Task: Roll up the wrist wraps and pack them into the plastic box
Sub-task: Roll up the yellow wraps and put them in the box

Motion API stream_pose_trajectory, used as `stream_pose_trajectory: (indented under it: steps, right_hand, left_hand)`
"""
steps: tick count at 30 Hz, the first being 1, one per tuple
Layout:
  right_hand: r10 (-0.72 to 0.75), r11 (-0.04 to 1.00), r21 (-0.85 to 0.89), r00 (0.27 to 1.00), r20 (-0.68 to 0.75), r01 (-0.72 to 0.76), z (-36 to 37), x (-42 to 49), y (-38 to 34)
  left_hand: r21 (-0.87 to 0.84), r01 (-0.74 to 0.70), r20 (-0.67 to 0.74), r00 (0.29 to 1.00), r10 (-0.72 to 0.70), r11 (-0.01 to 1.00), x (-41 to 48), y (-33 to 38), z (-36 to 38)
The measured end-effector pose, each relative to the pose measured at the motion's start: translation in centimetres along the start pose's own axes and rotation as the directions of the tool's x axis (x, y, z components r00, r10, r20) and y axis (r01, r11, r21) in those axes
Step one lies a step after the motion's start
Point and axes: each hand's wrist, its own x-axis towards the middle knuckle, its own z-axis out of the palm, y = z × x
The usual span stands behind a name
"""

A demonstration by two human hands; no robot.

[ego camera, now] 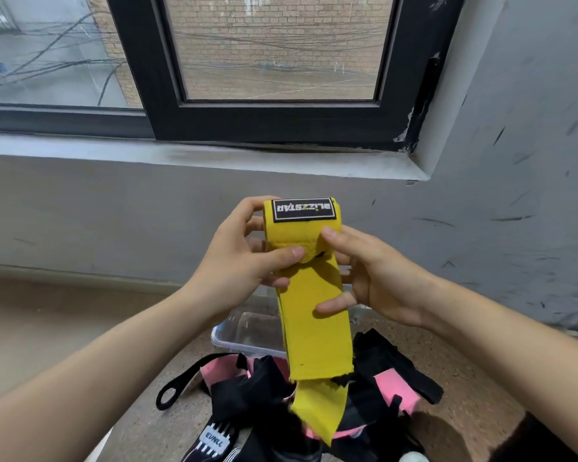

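Yellow wrist wrap (314, 315) hangs mostly unrolled, its label end gripped by my left hand (241, 268) and right hand (381, 278); below them pink wraps (394, 391) lie loose, the box (221, 341) still unpacked, I judge.

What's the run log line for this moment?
step: rolling | yellow wrap: held up, tail hanging | left hand: grips it | right hand: grips it | plastic box: below | pink and black wraps: unrolled

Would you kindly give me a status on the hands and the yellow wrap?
Left hand, right hand gripping yellow wrist wrap, tail hanging. Clear plastic box below, partly hidden. Pink-and-black wraps loose nearby.
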Motion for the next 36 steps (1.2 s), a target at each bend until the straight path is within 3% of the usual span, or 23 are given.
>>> stream_pose_trajectory:
  steps: [12, 14, 17, 22, 28, 32, 36]
  right_hand:
    - [0.006, 0.985, 0.171, 0.997, -0.081, 0.008, 0.3, -0.1, -0.3]
    - [-0.016, 0.975, 0.222, 0.998, -0.061, 0.029, 0.1, -0.1, -0.4]
    - [-0.061, 0.969, 0.239, 0.997, -0.042, 0.069, -0.3, 0.0, -0.2]
    - [-0.142, 0.97, 0.195, 0.99, -0.012, 0.142, -0.8, 0.2, 0.3]
    - [-0.202, 0.978, 0.045, 0.979, -0.011, 0.202, -0.8, 0.3, 0.9]
    - [-0.154, 0.98, -0.132, 0.988, -0.017, 0.15, -1.0, 0.2, 0.7]
    - [-0.05, 0.996, -0.071, 0.999, 0.0, 0.05, -1.0, 0.2, 0.5]
  left_hand:
    - [0.251, -0.242, 0.039, 0.97, 0.24, 0.937, 0.2, -2.0, 0.3]
    - [0.245, -0.205, 0.048, 0.979, 0.199, 0.948, 0.4, -1.8, 0.2]
    - [0.111, 0.011, 0.061, 0.998, -0.018, 0.994, 0.1, -1.2, 0.3]
    - [-0.064, 0.31, 0.156, 0.942, -0.297, 0.949, -0.6, -1.0, 0.9]
    - [-0.085, 0.302, 0.099, 0.951, -0.293, 0.95, -0.5, -0.7, 1.0]
    - [-0.103, 0.245, 0.098, 0.967, -0.235, 0.964, -0.4, -0.6, 0.4]
    - [-0.109, 0.167, 0.093, 0.983, -0.157, 0.98, -0.4, -1.1, 0.0]
